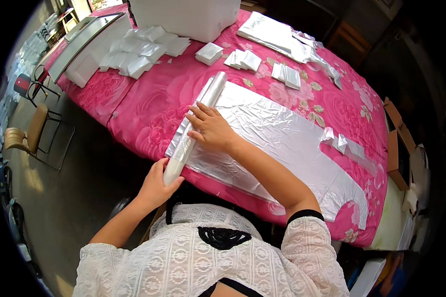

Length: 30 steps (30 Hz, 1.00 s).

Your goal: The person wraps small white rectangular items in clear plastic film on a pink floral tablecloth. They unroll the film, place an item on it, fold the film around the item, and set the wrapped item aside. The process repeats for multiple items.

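our left hand (156, 185) grasps the near end of the silver roll (185, 144), our right hand (212, 127) lying spread-fingered across its middle.

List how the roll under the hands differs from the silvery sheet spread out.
The roll is a slim tube; the silvery sheet lies flat and much broader. The roll has straight sides; the silvery sheet has curved cut-outs toward its right end. The left hand grips the roll's near end; the silvery sheet's wide part is ungripped. Both look shiny.
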Motion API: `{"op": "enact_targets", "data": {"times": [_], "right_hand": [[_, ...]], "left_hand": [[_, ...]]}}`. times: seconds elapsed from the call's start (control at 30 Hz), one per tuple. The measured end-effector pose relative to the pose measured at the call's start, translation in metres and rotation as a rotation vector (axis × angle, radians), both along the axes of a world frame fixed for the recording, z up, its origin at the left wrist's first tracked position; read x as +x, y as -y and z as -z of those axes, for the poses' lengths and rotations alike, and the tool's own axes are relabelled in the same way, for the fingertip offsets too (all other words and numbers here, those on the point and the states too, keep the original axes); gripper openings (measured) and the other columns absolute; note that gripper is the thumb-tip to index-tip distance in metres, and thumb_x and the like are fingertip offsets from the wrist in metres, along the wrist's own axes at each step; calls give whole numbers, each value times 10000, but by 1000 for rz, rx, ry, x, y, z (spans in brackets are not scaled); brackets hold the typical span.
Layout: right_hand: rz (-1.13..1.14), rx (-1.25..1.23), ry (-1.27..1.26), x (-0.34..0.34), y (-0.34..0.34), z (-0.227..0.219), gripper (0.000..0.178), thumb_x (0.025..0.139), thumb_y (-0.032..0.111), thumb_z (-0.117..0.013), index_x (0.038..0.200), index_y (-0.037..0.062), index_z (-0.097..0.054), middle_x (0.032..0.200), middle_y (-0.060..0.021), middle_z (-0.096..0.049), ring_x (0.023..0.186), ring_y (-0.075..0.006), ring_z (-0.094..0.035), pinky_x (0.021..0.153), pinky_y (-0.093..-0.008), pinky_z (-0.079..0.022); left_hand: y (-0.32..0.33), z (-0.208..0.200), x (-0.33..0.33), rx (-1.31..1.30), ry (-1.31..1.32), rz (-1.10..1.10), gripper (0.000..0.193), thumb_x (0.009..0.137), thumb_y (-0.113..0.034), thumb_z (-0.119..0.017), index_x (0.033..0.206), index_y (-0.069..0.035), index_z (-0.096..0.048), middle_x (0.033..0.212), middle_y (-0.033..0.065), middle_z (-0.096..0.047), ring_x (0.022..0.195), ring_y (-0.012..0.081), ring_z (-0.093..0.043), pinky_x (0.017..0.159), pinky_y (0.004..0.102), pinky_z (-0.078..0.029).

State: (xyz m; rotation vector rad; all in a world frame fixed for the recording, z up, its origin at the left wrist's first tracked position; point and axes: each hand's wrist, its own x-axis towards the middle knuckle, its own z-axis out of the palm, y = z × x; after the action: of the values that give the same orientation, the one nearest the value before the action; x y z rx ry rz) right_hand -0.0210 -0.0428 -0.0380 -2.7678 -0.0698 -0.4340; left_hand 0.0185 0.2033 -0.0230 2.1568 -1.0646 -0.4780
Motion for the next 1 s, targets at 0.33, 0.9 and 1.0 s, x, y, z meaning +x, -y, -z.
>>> {"op": "enact_targets", "data": {"times": [0.33, 0.9, 1.0], "right_hand": [[371, 1331, 340, 54, -34, -13, 704, 812, 191, -625, 1309, -80, -207, 1297, -276, -310, 1173, -352, -405, 966, -398, -372], [393, 2015, 401, -45, -15, -32, 404, 819, 198, -637, 1079, 20, -384, 848, -79, -515, 748, -155, -561, 667, -303, -518], [544, 1925, 327, -51, -35, -13, 415, 807, 173, -653, 1083, 4, -393, 865, -98, -528, 756, -177, -573, 660, -307, -519]], "left_hand": [[-6, -13, 15, -346, -1237, 131, 677, 734, -264, -694, 1263, 36, -398, 967, 109, -594, 821, 150, -598, 754, 286, -500], [69, -36, -8, 5, -1391, 306, 603, 752, -410, -663, 1142, 9, -474, 842, 39, -559, 727, 115, -547, 616, 255, -457], [76, -15, -10, 0, -1216, 69, 486, 832, -471, -541, 1061, -44, -498, 867, 37, -564, 768, 116, -556, 696, 268, -464]]}}
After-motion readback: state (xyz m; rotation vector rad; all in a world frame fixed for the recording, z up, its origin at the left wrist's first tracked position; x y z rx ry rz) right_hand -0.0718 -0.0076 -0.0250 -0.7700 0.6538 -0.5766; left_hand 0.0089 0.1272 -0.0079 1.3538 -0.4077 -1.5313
